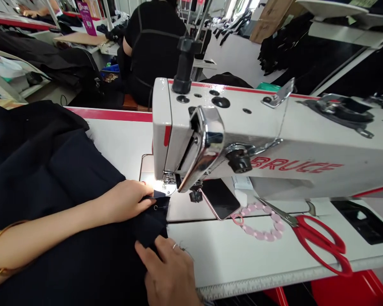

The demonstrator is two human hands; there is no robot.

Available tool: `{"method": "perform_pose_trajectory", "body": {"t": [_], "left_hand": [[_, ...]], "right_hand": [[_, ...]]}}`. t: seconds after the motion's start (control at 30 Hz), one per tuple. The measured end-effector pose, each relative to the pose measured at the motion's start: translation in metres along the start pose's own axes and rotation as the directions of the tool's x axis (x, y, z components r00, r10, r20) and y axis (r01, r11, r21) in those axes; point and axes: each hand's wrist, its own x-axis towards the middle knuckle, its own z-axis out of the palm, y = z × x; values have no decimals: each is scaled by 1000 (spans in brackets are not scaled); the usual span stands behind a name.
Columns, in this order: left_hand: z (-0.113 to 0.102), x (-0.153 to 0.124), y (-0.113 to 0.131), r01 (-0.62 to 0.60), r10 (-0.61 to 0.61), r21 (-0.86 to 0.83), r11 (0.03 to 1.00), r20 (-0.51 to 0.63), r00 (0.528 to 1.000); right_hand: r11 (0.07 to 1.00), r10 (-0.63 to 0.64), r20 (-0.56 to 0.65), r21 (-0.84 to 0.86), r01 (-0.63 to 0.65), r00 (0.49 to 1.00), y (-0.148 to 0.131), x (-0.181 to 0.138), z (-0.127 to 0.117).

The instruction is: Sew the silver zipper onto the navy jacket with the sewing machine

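Dark navy cloth (pixel 83 165) covers the left of the sewing table and reaches the presser foot (pixel 170 177) of a white sewing machine (pixel 230 127). My left hand (pixel 126 200) is closed on the cloth just left of the needle area, thumb and forefinger together at a folded edge. A small ring-shaped mark or fitting, too small to name, shows beside the thumb. Nearer to me, my right hand (pixel 170 270) has its bent fingers on the cloth's right edge, gripping it. The lamp lights the plate under the machine's head.
Right of the cloth lie a phone (pixel 220 198), a pink beaded loop (pixel 268 233) and red-handled scissors (pixel 319 242). A ruler strip (pixel 258 280) runs along the table's front edge. Beyond the machine sits a person in black (pixel 156 46), back turned.
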Motion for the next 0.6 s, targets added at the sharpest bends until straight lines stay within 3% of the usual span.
{"method": "perform_pose_trajectory", "body": {"t": [0.23,0.6], "left_hand": [[0,1,-9,-43,43,0,999,-142,989],[-4,4,-7,29,-33,-79,996,-51,998]], "right_hand": [[999,52,82,-5,-51,995,0,1,2],[1000,-5,127,19,2,992,3,4,-2]]}}
